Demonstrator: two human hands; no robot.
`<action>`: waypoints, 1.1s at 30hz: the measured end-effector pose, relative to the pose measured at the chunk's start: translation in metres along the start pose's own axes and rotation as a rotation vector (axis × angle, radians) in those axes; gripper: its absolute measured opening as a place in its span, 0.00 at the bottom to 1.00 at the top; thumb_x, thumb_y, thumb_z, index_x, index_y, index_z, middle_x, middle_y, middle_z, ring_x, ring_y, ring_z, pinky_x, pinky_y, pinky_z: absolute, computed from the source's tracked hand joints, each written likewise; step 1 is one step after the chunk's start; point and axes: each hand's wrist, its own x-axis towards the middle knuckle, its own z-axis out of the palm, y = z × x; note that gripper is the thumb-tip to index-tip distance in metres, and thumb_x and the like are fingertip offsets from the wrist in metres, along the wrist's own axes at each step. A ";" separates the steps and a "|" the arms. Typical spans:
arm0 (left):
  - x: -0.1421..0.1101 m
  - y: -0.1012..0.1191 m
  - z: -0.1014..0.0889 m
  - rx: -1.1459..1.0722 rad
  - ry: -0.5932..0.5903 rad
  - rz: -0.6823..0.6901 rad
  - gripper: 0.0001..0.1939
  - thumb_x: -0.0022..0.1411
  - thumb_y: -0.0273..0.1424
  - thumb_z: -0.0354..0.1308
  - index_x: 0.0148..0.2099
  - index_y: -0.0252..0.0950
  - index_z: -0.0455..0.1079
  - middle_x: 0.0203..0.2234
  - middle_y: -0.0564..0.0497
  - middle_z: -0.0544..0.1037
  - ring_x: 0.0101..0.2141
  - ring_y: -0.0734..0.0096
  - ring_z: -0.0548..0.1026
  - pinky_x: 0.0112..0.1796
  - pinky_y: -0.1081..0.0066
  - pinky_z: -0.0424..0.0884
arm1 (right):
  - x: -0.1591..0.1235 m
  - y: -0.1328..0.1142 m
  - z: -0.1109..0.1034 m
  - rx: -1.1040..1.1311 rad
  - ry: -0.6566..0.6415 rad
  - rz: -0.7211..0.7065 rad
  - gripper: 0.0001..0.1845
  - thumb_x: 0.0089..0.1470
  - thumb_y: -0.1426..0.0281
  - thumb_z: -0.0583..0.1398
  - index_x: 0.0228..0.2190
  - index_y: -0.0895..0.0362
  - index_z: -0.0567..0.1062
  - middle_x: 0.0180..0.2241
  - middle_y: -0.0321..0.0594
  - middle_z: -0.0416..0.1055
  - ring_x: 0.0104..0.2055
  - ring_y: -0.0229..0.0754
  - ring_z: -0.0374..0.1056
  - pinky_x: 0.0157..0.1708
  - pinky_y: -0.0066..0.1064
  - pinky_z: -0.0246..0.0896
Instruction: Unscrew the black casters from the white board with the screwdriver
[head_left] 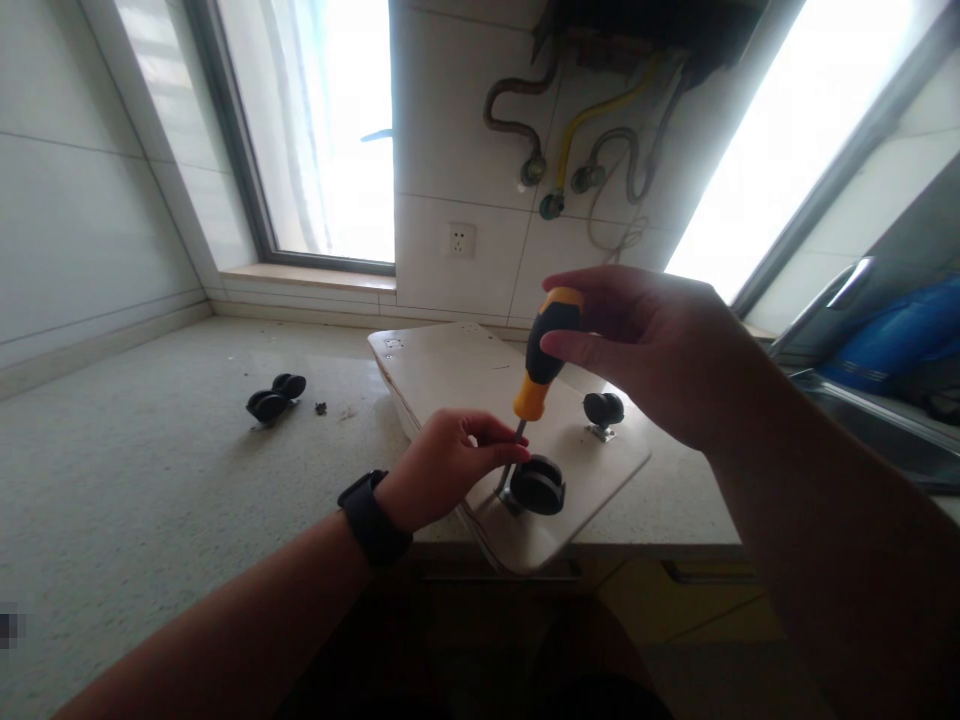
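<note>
My right hand [630, 330] grips the black and yellow handle of a screwdriver [534, 385], which points down, slightly tilted. Thumb and fingers of my left hand [457, 455] pinch the shaft low down, beside a black caster wheel [538, 486]. The shaft's tip reaches the metal plate at that caster's base; any screw there is too small to make out. This caster sits near the front corner of a white board [450, 375] lying on the counter. A second caster [603, 410] stands on a metal plate at the board's right side.
Two loose casters [276, 397] lie on the counter [150, 480] at left, beside a small dark pile [321, 408], perhaps screws. A sink [862, 430] with a faucet [825, 300] is at right. Pipes and a wall socket [461, 240] are behind. The board's front corner overhangs the counter edge.
</note>
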 end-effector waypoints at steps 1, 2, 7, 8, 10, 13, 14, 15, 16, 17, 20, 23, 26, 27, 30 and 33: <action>0.000 0.000 0.000 -0.001 0.009 -0.007 0.11 0.58 0.38 0.70 0.39 0.37 0.81 0.37 0.47 0.85 0.39 0.63 0.80 0.43 0.63 0.73 | 0.000 -0.001 -0.001 0.012 -0.024 0.009 0.24 0.45 0.67 0.71 0.46 0.55 0.79 0.42 0.42 0.80 0.41 0.44 0.76 0.42 0.38 0.76; 0.000 0.000 0.001 -0.004 0.017 -0.013 0.11 0.57 0.39 0.71 0.38 0.37 0.81 0.37 0.47 0.85 0.38 0.64 0.80 0.43 0.64 0.73 | -0.001 -0.001 -0.001 0.025 -0.047 0.020 0.23 0.46 0.67 0.70 0.47 0.55 0.79 0.44 0.43 0.79 0.43 0.45 0.76 0.44 0.39 0.76; -0.002 0.002 0.003 -0.020 0.032 -0.039 0.13 0.56 0.40 0.72 0.37 0.36 0.79 0.35 0.47 0.84 0.37 0.64 0.79 0.42 0.64 0.72 | -0.002 0.000 0.003 -0.005 -0.039 0.021 0.21 0.47 0.66 0.70 0.44 0.53 0.78 0.39 0.39 0.79 0.37 0.42 0.75 0.36 0.35 0.75; -0.002 0.002 0.003 -0.014 0.032 -0.042 0.13 0.56 0.41 0.71 0.36 0.36 0.79 0.35 0.47 0.84 0.36 0.64 0.79 0.41 0.64 0.72 | -0.002 0.000 0.005 -0.036 -0.009 0.017 0.20 0.45 0.65 0.71 0.42 0.53 0.78 0.36 0.37 0.78 0.35 0.41 0.75 0.31 0.33 0.73; -0.003 0.002 0.004 -0.003 0.037 -0.041 0.14 0.56 0.41 0.71 0.36 0.36 0.78 0.34 0.48 0.83 0.35 0.66 0.78 0.40 0.64 0.71 | -0.002 0.000 0.007 -0.083 0.038 0.011 0.20 0.42 0.65 0.73 0.39 0.52 0.78 0.32 0.34 0.76 0.31 0.40 0.73 0.25 0.30 0.70; -0.003 0.001 0.005 -0.010 0.052 -0.030 0.16 0.56 0.42 0.71 0.36 0.35 0.76 0.31 0.50 0.80 0.32 0.69 0.75 0.37 0.67 0.70 | -0.002 0.000 0.007 -0.073 0.044 0.025 0.23 0.42 0.67 0.73 0.43 0.53 0.79 0.32 0.35 0.77 0.32 0.41 0.75 0.27 0.31 0.74; -0.003 0.000 0.006 -0.015 0.056 -0.027 0.16 0.55 0.42 0.71 0.36 0.34 0.75 0.31 0.51 0.79 0.31 0.71 0.74 0.36 0.68 0.69 | -0.002 0.000 0.007 -0.040 0.032 0.036 0.25 0.42 0.68 0.73 0.45 0.53 0.79 0.34 0.36 0.78 0.34 0.41 0.76 0.31 0.32 0.76; -0.003 0.000 0.006 -0.017 0.060 -0.024 0.17 0.55 0.42 0.72 0.35 0.34 0.74 0.30 0.52 0.78 0.31 0.72 0.73 0.35 0.69 0.69 | -0.002 0.000 0.006 0.004 0.010 0.048 0.26 0.43 0.69 0.72 0.46 0.54 0.78 0.37 0.37 0.79 0.36 0.42 0.77 0.34 0.34 0.78; -0.002 0.000 0.006 -0.014 0.067 -0.022 0.17 0.55 0.42 0.72 0.35 0.34 0.74 0.29 0.53 0.77 0.30 0.73 0.72 0.34 0.70 0.68 | -0.002 0.000 0.006 0.060 -0.022 0.058 0.27 0.44 0.69 0.72 0.47 0.54 0.77 0.39 0.39 0.80 0.39 0.43 0.78 0.38 0.36 0.79; -0.002 0.001 0.005 -0.007 0.077 -0.019 0.18 0.54 0.43 0.72 0.34 0.34 0.73 0.28 0.54 0.76 0.29 0.74 0.71 0.33 0.70 0.67 | -0.002 -0.001 0.006 0.118 -0.060 0.065 0.26 0.45 0.70 0.71 0.48 0.55 0.76 0.42 0.40 0.80 0.42 0.45 0.78 0.42 0.38 0.79; -0.001 0.004 0.002 0.032 0.083 -0.004 0.19 0.52 0.42 0.74 0.37 0.34 0.75 0.30 0.53 0.77 0.29 0.74 0.71 0.31 0.71 0.66 | -0.002 -0.002 0.005 0.232 -0.164 0.072 0.25 0.48 0.74 0.67 0.49 0.54 0.72 0.45 0.42 0.79 0.50 0.47 0.77 0.50 0.42 0.77; 0.000 0.008 -0.005 0.046 0.005 0.019 0.19 0.55 0.41 0.72 0.46 0.37 0.78 0.39 0.49 0.81 0.35 0.70 0.75 0.35 0.69 0.70 | -0.002 -0.001 0.005 0.274 -0.209 0.077 0.25 0.47 0.78 0.65 0.47 0.52 0.71 0.48 0.41 0.78 0.55 0.48 0.74 0.52 0.43 0.75; 0.002 0.010 -0.009 -0.074 -0.130 0.031 0.15 0.61 0.39 0.68 0.48 0.38 0.80 0.46 0.46 0.82 0.43 0.64 0.79 0.44 0.64 0.74 | 0.000 0.002 0.007 0.282 -0.209 0.069 0.24 0.46 0.78 0.64 0.45 0.52 0.70 0.47 0.40 0.78 0.53 0.47 0.74 0.50 0.41 0.76; 0.002 0.010 -0.010 -0.123 -0.158 0.034 0.13 0.62 0.38 0.67 0.47 0.37 0.80 0.47 0.46 0.83 0.45 0.63 0.80 0.48 0.63 0.74 | 0.000 0.003 0.008 0.270 -0.189 0.064 0.21 0.47 0.77 0.65 0.44 0.52 0.71 0.46 0.40 0.78 0.50 0.46 0.75 0.47 0.40 0.76; 0.001 0.009 -0.007 -0.165 -0.141 0.038 0.10 0.61 0.35 0.68 0.44 0.36 0.81 0.44 0.47 0.84 0.45 0.63 0.81 0.52 0.61 0.73 | 0.003 0.005 0.012 0.132 -0.069 0.015 0.15 0.50 0.66 0.68 0.39 0.53 0.73 0.37 0.36 0.76 0.37 0.40 0.74 0.36 0.35 0.75; 0.000 0.010 -0.003 -0.123 -0.089 0.036 0.09 0.60 0.34 0.69 0.41 0.36 0.81 0.41 0.47 0.85 0.44 0.63 0.81 0.51 0.62 0.74 | 0.004 0.002 0.013 0.003 0.008 0.009 0.21 0.43 0.59 0.72 0.38 0.52 0.75 0.32 0.33 0.72 0.31 0.38 0.71 0.27 0.31 0.71</action>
